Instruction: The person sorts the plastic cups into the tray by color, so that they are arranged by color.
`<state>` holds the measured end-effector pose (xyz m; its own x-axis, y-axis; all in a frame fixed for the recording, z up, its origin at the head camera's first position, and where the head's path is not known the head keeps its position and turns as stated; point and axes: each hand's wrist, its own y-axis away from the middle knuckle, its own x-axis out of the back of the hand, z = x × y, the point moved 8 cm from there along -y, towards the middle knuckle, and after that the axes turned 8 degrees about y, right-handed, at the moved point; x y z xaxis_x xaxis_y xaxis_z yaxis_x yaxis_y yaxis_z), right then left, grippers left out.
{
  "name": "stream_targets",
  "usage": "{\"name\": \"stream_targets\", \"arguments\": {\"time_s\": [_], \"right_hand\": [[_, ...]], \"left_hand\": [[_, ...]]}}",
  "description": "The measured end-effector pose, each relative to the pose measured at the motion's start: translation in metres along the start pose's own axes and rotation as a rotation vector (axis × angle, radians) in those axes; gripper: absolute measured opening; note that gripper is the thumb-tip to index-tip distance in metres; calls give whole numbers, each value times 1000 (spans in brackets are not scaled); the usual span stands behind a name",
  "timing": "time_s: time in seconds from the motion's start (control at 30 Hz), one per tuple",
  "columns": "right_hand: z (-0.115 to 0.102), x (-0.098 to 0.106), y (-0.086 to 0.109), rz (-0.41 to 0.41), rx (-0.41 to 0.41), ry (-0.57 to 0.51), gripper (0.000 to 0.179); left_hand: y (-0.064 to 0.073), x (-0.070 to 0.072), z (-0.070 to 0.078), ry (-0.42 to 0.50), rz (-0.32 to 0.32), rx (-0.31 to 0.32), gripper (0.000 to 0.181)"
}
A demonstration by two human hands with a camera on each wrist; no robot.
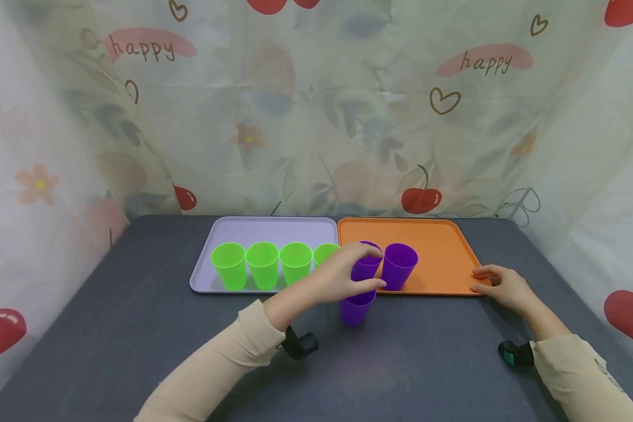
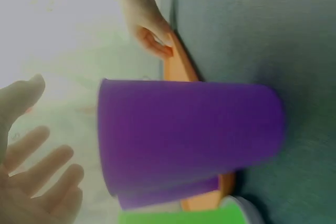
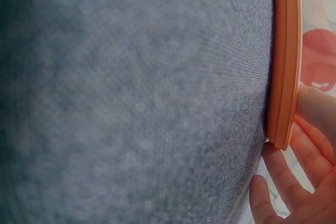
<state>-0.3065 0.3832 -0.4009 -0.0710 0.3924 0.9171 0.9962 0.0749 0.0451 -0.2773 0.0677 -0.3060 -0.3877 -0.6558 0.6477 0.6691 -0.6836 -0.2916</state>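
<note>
My left hand (image 1: pixel 348 272) hovers over the purple cups, fingers apart, gripping nothing. In the left wrist view its spread fingers stand off above the rim of the nearest purple cup (image 2: pixel 189 129). That cup (image 1: pixel 354 310) stands on the table, just in front of the trays. Two more purple cups are upright on the orange tray (image 1: pixel 438 252): one (image 1: pixel 366 269) partly hidden by my left hand, the other (image 1: pixel 399 266) to its right. At the tray's front right corner, my right hand (image 1: pixel 509 287) holds the edge between thumb and fingers, seen also in the right wrist view (image 3: pixel 310 166).
A lilac tray (image 1: pixel 274 225) adjoins the orange tray on the left. Several green cups (image 1: pixel 262 266) stand in a row on it, the rightmost (image 1: pixel 326 253) partly hidden by my left hand. Both trays lie on a dark grey table (image 1: pixel 401 363). A patterned curtain (image 1: pixel 316 117) hangs behind.
</note>
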Motion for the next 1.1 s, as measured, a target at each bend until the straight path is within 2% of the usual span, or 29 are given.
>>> {"name": "stream_targets", "arguments": {"time_s": [0.23, 0.43, 0.83, 1.1], "right_hand": [[0, 2, 0, 9, 2, 2, 51], [-1, 2, 0, 6, 3, 2, 52], [0, 2, 0, 13, 3, 2, 51], [-1, 1, 1, 9, 1, -6, 51]], "left_hand": [[25, 5, -12, 18, 6, 49, 49], [39, 7, -15, -15, 27, 49, 49], [47, 0, -26, 8, 41, 80, 52], [46, -4, -37, 89, 44, 119, 55]]}}
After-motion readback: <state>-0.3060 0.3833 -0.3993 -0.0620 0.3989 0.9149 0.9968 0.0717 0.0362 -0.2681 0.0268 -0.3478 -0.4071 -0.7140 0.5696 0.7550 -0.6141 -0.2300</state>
